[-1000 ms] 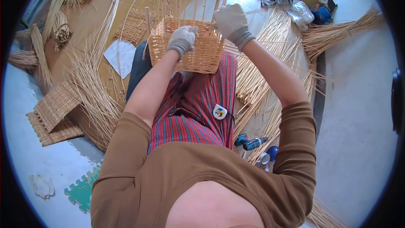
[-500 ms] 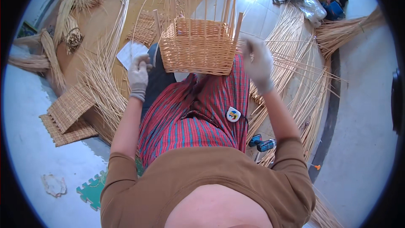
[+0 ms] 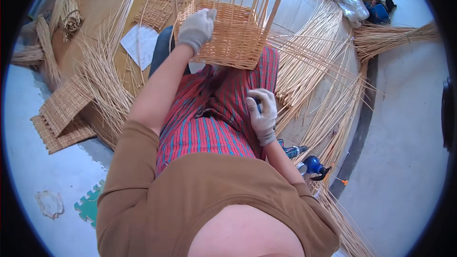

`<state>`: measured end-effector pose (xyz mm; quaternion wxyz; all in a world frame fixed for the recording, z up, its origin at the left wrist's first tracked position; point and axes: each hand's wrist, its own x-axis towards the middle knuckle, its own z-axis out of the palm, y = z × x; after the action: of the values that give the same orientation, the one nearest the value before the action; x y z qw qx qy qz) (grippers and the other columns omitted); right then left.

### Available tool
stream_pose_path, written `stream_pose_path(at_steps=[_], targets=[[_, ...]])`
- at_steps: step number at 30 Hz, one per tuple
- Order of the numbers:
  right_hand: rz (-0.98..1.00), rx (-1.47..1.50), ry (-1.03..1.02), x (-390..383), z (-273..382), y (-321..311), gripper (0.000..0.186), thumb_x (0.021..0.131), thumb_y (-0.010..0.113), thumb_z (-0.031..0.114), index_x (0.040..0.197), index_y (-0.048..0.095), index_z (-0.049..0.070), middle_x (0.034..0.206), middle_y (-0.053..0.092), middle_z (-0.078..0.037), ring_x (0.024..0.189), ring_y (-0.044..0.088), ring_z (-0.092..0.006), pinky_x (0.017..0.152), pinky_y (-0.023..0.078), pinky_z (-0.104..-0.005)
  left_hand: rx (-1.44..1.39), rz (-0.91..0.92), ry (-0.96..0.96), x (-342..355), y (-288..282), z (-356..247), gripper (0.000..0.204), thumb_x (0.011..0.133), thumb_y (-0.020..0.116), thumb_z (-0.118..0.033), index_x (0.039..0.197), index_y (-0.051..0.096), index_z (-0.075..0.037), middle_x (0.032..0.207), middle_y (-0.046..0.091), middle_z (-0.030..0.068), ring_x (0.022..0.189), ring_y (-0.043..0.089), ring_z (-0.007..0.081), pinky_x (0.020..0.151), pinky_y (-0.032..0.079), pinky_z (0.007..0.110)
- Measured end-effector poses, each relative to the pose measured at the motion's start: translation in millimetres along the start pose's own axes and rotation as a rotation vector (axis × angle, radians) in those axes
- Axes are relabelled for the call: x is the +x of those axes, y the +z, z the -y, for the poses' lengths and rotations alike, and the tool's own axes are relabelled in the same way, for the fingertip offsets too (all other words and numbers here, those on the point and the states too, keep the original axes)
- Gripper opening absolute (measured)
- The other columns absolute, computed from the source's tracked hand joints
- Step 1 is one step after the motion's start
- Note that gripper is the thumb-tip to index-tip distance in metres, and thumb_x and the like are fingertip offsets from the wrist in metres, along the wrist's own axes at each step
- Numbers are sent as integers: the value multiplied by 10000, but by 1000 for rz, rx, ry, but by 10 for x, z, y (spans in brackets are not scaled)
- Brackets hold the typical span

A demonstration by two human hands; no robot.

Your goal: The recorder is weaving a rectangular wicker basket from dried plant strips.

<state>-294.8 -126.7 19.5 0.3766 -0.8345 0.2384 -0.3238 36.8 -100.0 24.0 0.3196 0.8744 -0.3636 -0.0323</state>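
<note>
A half-woven wicker basket [image 3: 231, 43] with tall upright stakes rests tilted on my knees, over a red striped cloth [image 3: 209, 133]. My left hand [image 3: 195, 29], in a pale knitted glove, lies over the basket's left part. Its fingers are curled at the rim, closed on it as far as shows. Apart from the basket, my gloved right hand [image 3: 263, 116] is above my right thigh. Its fingers are bent toward the thumb, with something dark between them that I cannot make out.
Long loose canes [image 3: 312, 52] spread across the floor at right, beside a blue bottle [image 3: 315, 166] and a power drill [image 3: 294, 151]. Woven mats [image 3: 66, 107] lie at left. More cane bundles [image 3: 71, 19] are at far left, and a plastic bag [image 3: 353, 10] is at far right.
My left hand has moved up and right onto the basket. The right hand has left the basket's right side and come down over my thigh. The blue bottle has come into view.
</note>
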Motion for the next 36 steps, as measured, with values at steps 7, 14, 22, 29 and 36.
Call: stream_pose_path(at_steps=[7, 14, 22, 29, 36], targets=[[5, 407, 210, 235, -4, 320, 181, 972, 690, 189, 1060, 705, 31, 1004, 649, -74, 924, 632, -177, 835, 502, -310, 125, 208, 51, 350, 131, 115, 342, 865, 698, -309, 1067, 664, -35, 1044, 704, 206, 972, 697, 355, 866, 563, 451], [35, 237, -131, 704, -89, 210, 309, 1016, 622, 290, 1158, 696, 25, 972, 610, -64, 767, 570, -138, 746, 502, -302, -347, -417, 322, -627, -55, -333, 362, 1018, 557, -229, 1341, 535, -68, 1170, 662, 225, 1044, 660, 390, 887, 528, 439], [344, -202, -367, 1332, 425, -112, 658, 843, 769, 327, 1406, 536, 78, 1184, 595, -179, 983, 648, -391, 875, 545, -446, -1301, 663, -107, -820, -29, -632, 238, 990, 680, -194, 1184, 631, -66, 969, 677, 29, 831, 625, 117, 758, 529, 276], [188, -635, -368, 2593, 155, -711, 222, 945, 598, 268, 1055, 732, 130, 909, 688, -114, 907, 664, -311, 853, 528, -435, -906, -128, -113, 351, -911, 235, 169, 1012, 632, -220, 1033, 611, -53, 789, 628, 24, 586, 568, 108, 548, 491, 271], [197, -806, -322, 2895, -152, -788, 308, 954, 596, 384, 925, 732, 110, 941, 703, -128, 975, 652, -340, 887, 506, -455, -774, -202, -70, 590, -815, 696, 107, 982, 685, -159, 1017, 700, -59, 876, 671, -16, 786, 587, 64, 677, 501, 232]])
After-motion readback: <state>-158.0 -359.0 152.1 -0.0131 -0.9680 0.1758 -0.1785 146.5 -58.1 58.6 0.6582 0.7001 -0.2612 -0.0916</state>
